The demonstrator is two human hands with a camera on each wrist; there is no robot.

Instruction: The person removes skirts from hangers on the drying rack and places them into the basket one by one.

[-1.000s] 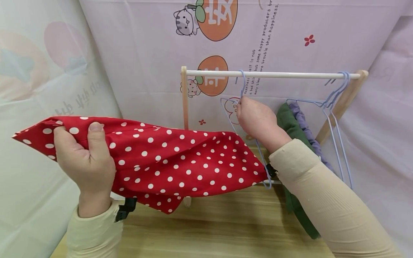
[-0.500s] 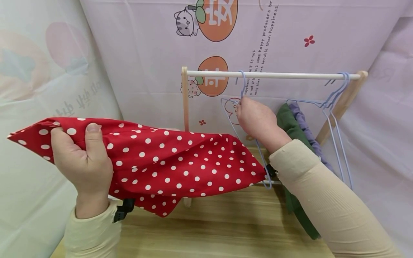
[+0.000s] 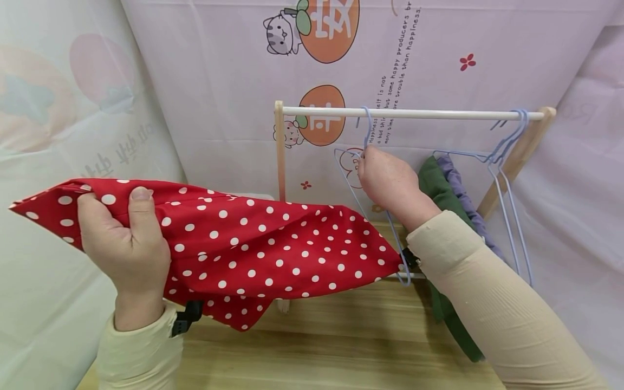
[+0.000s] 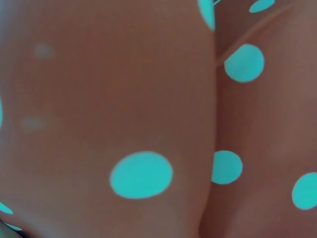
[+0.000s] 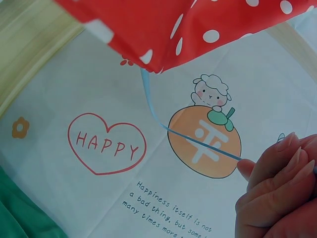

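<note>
My left hand grips a red cloth garment with white dots, thumb on top, and holds it out sideways above the table. The garment's kind is hidden by its folds. Its right end reaches the lower part of a blue wire hanger that hooks over the rack's rail. Just below that hook, my right hand pinches the hanger. In the right wrist view, curled fingers hold the hanger's wire, whose far end goes behind the garment. Dotted fabric fills the left wrist view.
The rack's white rail runs between two wooden posts. More blue hangers hang at its right end, near a green garment and a purple one. Below lies a wooden table; printed cloth walls surround it.
My left hand has shifted slightly left and down with the red garment, mostly during the first half second. My right hand and the hanger stay nearly in place.
</note>
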